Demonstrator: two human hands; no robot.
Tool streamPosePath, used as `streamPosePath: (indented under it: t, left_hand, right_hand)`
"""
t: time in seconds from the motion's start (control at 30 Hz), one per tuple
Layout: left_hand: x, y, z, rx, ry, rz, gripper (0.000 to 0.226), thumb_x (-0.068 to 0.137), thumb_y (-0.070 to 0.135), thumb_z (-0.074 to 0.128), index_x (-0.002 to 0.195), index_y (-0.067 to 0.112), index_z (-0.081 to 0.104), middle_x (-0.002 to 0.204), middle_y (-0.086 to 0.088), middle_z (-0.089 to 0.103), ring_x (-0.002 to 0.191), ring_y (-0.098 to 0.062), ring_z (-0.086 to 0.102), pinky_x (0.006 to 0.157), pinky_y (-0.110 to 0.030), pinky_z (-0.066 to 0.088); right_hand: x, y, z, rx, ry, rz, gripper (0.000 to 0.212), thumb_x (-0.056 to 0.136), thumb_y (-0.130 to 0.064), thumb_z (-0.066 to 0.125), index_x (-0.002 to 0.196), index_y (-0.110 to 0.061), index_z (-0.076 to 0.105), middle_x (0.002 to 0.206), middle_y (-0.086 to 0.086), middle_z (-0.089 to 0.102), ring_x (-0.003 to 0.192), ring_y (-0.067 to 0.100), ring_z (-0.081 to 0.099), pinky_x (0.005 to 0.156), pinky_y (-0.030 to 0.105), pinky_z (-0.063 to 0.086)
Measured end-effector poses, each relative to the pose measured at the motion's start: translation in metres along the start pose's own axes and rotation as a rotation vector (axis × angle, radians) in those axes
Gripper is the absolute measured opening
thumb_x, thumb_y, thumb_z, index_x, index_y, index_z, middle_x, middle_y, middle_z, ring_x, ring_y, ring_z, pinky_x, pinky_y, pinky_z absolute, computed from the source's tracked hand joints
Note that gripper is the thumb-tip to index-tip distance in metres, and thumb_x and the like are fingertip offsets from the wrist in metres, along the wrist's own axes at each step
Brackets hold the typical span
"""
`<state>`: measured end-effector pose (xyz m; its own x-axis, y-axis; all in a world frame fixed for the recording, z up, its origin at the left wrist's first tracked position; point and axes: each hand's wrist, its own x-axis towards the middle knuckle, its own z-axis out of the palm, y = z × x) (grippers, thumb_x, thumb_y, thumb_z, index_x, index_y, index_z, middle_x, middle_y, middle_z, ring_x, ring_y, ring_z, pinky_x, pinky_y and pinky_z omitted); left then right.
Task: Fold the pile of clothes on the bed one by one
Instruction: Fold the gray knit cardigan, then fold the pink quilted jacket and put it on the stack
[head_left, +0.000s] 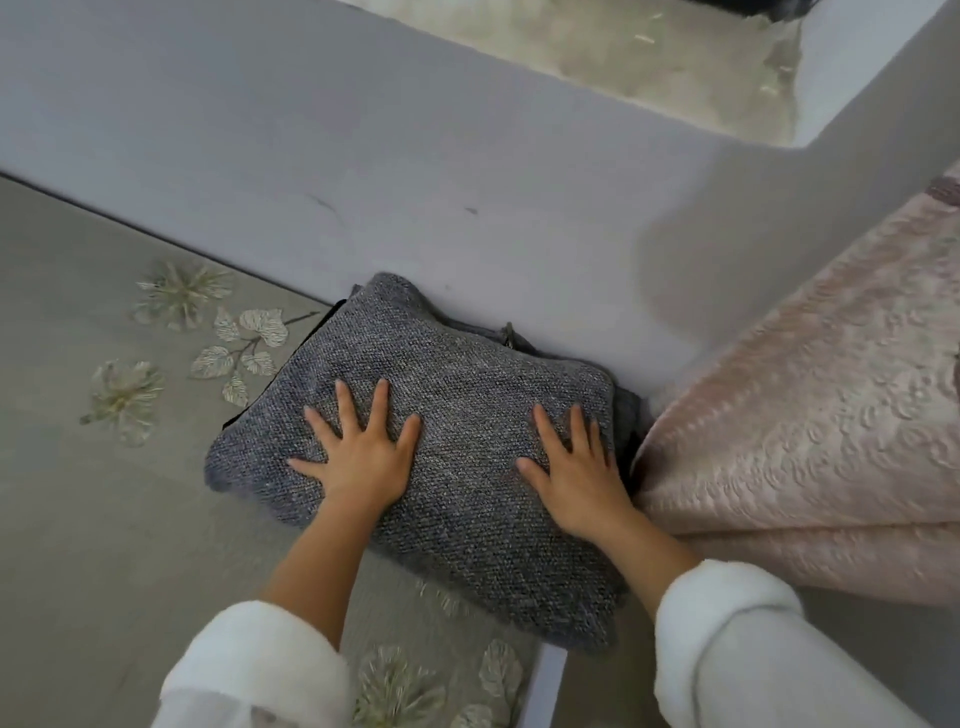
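Sweater (457, 405) against wall (363, 171); pink quilt (805, 431) abutting right.

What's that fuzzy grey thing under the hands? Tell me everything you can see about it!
It is a grey knitted garment, speckled and chunky-looking, folded into a rough square. It lies on darker folded clothes whose edges peek out behind it. The stack sits on the flowered bedcover, close to the pale wall, with a pink quilt at its right. The left hand and the right hand press flat on it, fingers spread.
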<state>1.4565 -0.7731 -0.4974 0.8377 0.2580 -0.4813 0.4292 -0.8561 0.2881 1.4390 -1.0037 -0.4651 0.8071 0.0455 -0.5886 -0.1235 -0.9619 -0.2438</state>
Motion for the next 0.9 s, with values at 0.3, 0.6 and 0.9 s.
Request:
streamPosePath:
  t: [0.3, 0.6, 0.9]
  left_hand:
    - [0.000, -0.003, 0.003, 0.019, -0.095, 0.064, 0.070, 0.083, 0.079, 0.017, 0.145, 0.053, -0.004, 0.155, 0.010, -0.026, 0.141, -0.031, -0.027, 0.104, -0.071, -0.007]
    - [-0.152, -0.027, -0.008, -0.239, 0.058, 0.054, 0.059, 0.099, 0.048, 0.032, 0.151, 0.024, 0.019, 0.161, -0.004, 0.004, 0.147, -0.025, -0.002, 0.119, -0.045, 0.010]
    - [-0.380, -0.084, 0.003, -0.377, 0.251, -0.176, 0.048, 0.099, 0.032, 0.040, 0.144, 0.012, 0.038, 0.152, -0.014, 0.031, 0.140, -0.026, 0.027, 0.112, -0.033, 0.021]
  right_hand:
    - [0.006, 0.011, 0.007, -0.030, 0.064, -0.018, 0.069, 0.096, -0.061, 0.027, 0.149, -0.041, -0.012, 0.160, 0.006, -0.017, 0.147, 0.030, -0.009, 0.119, 0.049, 0.009]
    - [-0.098, -0.010, 0.013, -0.027, 0.218, -0.255, 0.065, 0.096, -0.041, 0.044, 0.152, -0.025, 0.014, 0.159, 0.008, 0.014, 0.144, 0.026, 0.014, 0.114, 0.041, 0.022]
    - [-0.264, -0.035, 0.071, -0.189, 0.026, -0.578, 0.055, 0.096, -0.040, 0.046, 0.143, -0.019, 0.031, 0.150, 0.005, 0.029, 0.134, 0.026, 0.028, 0.105, 0.038, 0.032]
